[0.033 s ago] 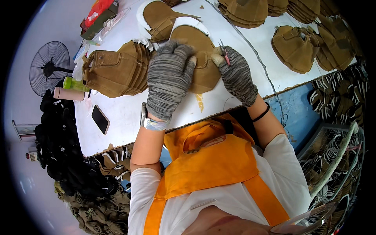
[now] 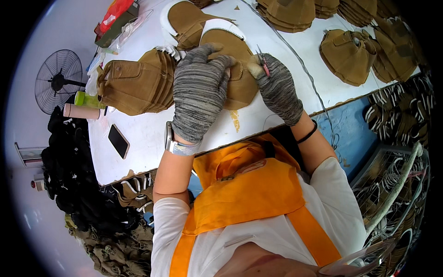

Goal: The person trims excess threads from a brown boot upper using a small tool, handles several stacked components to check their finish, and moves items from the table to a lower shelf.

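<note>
Beneath my hands lies a brown shoe upper point(image 2: 237, 90) with a white curved edge along its far side. My left hand point(image 2: 200, 87), in a grey striped glove, grips its left part, thumb and index fingertip on its surface. My right hand point(image 2: 278, 87), gloved alike with the thumb tip uncovered, touches its right edge with thumb and fingers. Tucked in that hand is a pair of thread snips point(image 2: 265, 65) with a reddish handle, blades pointing away from me. Another white-edged upper point(image 2: 184, 21) lies just beyond. Left of my left hand sits a stack of brown uppers point(image 2: 134, 83).
A phone point(image 2: 118, 141) lies on the white table point(image 2: 150, 143) at left, near a green-lidded bottle point(image 2: 87, 99). A cable point(image 2: 300, 60) crosses the table. More upper stacks point(image 2: 346, 57) stand at right. A fan point(image 2: 57, 82) is beyond the left edge; a wire basket point(image 2: 392, 184) stands at lower right.
My left fingers, blurred and bunched before, now lie further apart on the upper, with the index finger stretched out. My right hand and the snips have barely shifted.
</note>
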`<state>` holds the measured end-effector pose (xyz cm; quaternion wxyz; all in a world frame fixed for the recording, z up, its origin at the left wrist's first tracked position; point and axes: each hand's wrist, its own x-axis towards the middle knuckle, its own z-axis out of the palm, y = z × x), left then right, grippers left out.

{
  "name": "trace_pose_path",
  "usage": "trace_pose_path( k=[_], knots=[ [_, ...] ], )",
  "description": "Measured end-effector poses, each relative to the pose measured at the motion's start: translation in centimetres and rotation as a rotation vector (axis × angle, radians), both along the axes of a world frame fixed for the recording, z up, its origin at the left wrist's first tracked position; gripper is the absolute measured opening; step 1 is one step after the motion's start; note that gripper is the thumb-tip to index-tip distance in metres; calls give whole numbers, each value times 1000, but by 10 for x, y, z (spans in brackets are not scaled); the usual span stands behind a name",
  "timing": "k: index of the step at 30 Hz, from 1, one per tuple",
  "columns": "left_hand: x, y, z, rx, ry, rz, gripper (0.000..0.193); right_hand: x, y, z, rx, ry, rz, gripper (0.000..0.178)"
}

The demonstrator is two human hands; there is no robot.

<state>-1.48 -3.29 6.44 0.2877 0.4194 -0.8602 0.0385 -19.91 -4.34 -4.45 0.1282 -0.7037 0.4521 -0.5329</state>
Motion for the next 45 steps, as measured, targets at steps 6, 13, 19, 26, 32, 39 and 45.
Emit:
trace_pose_path(
  k=[6,13,19,26,32,39,45],
  knots=[
    [-13,-2,7,176,-66,-50,17,6,0,4,133,-32,42,16],
    [-17,-10,-5,177,-36,-35,25,5,8,12,148,0,56,16],
    [-5,-33,-13,294,-62,-106,31,16,-5,-19,6,-26,-75,16],
    [-13,-53,-13,386,-142,-166,28,6,-1,-15,142,-149,-49,24],
    [-3,-86,-32,690,26,-190,35,-6,33,12,349,-343,-63,38],
    [-1,-86,-38,633,69,-218,30,-11,38,2,267,196,-132,30],
    [-3,-82,-37,566,51,-246,31,-4,32,12,318,155,-149,26]
  ],
)
